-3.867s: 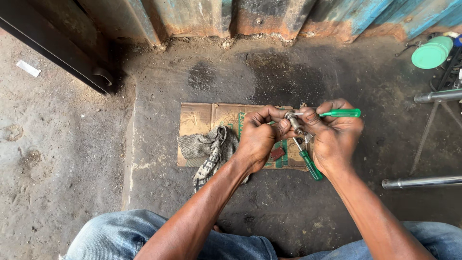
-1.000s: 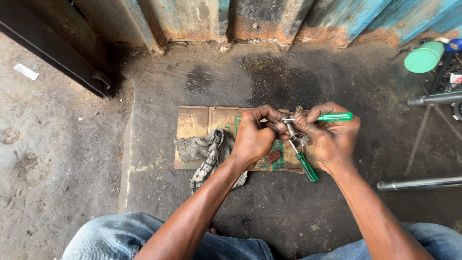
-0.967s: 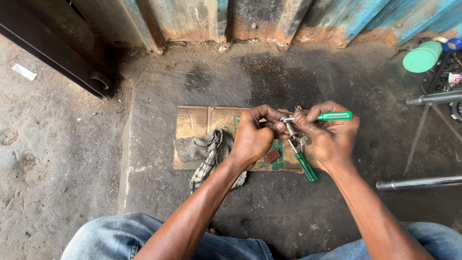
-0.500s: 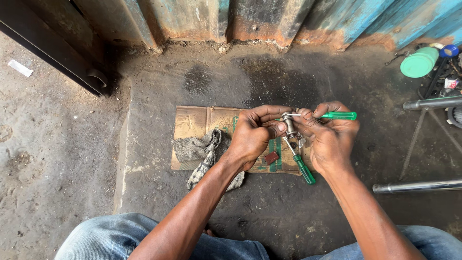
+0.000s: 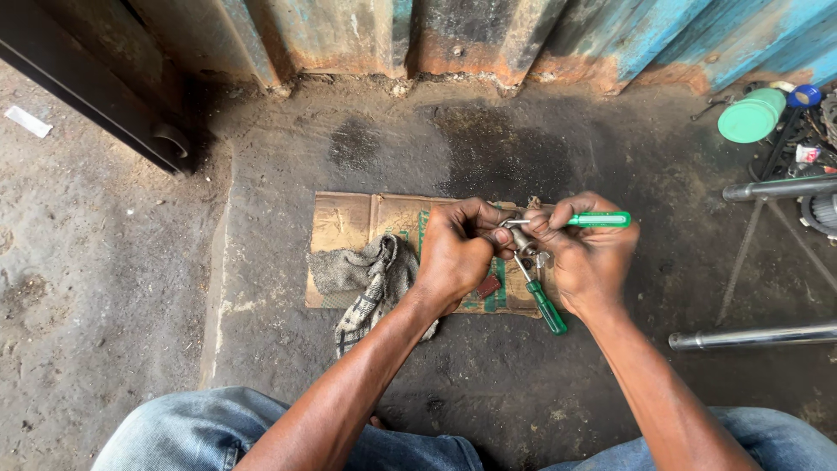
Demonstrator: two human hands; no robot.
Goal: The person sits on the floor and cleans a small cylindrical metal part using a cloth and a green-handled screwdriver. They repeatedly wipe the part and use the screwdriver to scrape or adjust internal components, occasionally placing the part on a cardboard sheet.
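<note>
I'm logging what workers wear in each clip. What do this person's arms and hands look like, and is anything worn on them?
Both forearms are bare up to the frame's bottom edge: no sleeves show. The left hand and right hand are bare too, with no gloves; no watch, ring or bracelet is visible. The only clothing in view is blue denim jeans over the knees.

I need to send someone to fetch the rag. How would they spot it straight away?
Find the flattened brown cardboard sheet on the dark floor below the corrugated metal wall. The rag lies crumpled on its left part, beside the left hand. It is the only soft, checked grey cloth there.
</note>
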